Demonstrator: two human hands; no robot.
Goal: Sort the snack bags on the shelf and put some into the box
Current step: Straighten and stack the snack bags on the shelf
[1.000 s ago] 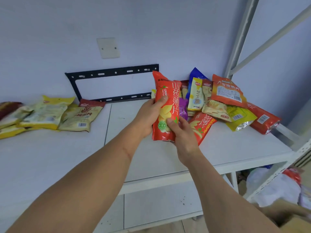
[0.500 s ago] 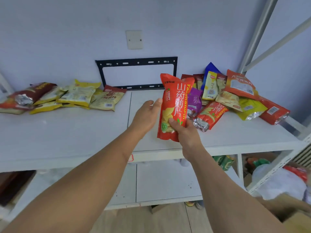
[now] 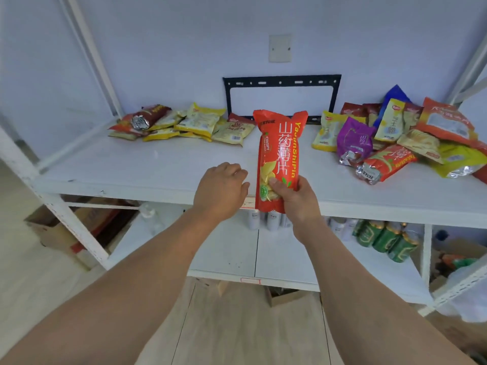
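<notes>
right hand (image 3: 296,198) gripping red snack bag (image 3: 279,154) upright

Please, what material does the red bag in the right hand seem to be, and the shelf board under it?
The red bag, gripped by the right hand, looks like glossy plastic film: it shines and crinkles at the grip. The shelf board looks like white painted or laminated panel, smooth and matt, with a seam visible; which one I cannot tell.

Green cans (image 3: 385,239) stand on the lower shelf; a black bracket (image 3: 281,81) hangs on the wall.
</notes>
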